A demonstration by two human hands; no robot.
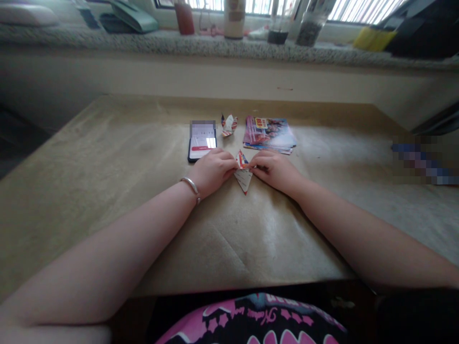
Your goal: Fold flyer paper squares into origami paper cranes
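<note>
A small folded paper piece point(244, 177), printed red, white and blue with a point toward me, lies on the brown paper-covered table point(107, 181). My left hand point(213, 171), with a silver bangle on the wrist, pinches its left side. My right hand point(274, 171) pinches its right side. Both hands rest on the table, fingers closed on the paper. A finished folded paper figure point(228, 125) stands behind them.
A phone point(202, 143) with a lit screen lies just behind my left hand. A stack of printed flyers point(268, 134) lies behind my right hand. A stone window ledge point(201, 45) at the back carries jars, bottles and a teal folder point(133, 18).
</note>
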